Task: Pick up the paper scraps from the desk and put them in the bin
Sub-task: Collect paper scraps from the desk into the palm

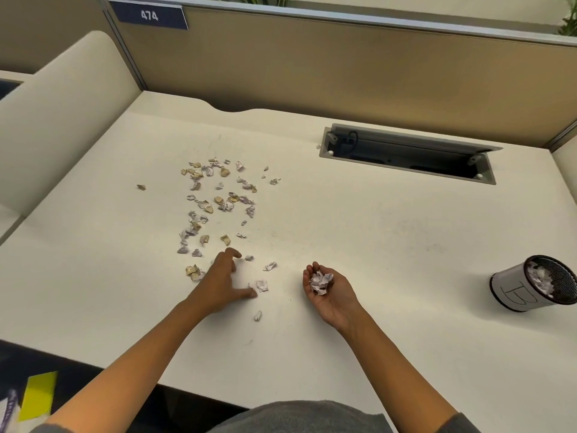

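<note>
Several small white and tan paper scraps (215, 201) lie scattered over the middle left of the white desk (374, 239). My left hand (223, 281) rests palm down on the desk among the nearest scraps, fingers spread, with a white scrap (262, 285) just beside its thumb. My right hand (327, 290) lies palm up on the desk, its fingers cupped round a small heap of crumpled white scraps (321, 282). The bin (527, 284), a small round mesh pot wrapped in white paper, stands at the right edge and holds white scraps.
An open cable tray (409, 154) is sunk into the desk at the back right. A tan partition (312, 67) with a blue number sign closes the back. A cream side panel (62, 120) stands at the left. A yellow sheet (39, 395) lies below the desk's front edge.
</note>
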